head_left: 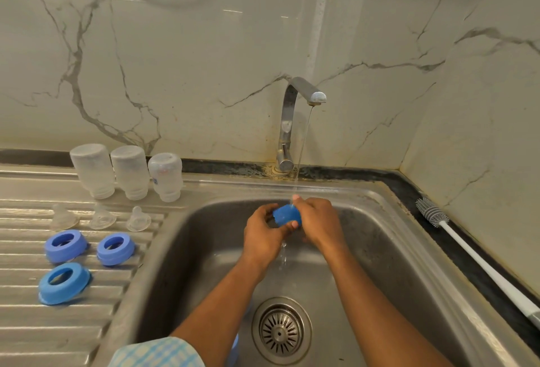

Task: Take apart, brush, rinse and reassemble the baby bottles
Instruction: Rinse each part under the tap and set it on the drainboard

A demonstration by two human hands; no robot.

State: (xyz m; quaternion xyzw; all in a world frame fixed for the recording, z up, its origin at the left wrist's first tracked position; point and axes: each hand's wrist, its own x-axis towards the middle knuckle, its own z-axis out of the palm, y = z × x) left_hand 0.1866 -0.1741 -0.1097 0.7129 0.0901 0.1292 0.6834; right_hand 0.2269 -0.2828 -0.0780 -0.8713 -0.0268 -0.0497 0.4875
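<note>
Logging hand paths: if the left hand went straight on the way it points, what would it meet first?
The left hand grips the blue cap, so that comes first; beyond it, probably the right hand, though depth is unclear.

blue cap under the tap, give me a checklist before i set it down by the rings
1. Cap gripped by left hand and right hand: ok.
2. Stream lands on cap: ok.
3. Cap free of soap: cannot tell.
4. Bare drainboard beside rings: ok.
5. Tap off: not ok, water is running.
</note>
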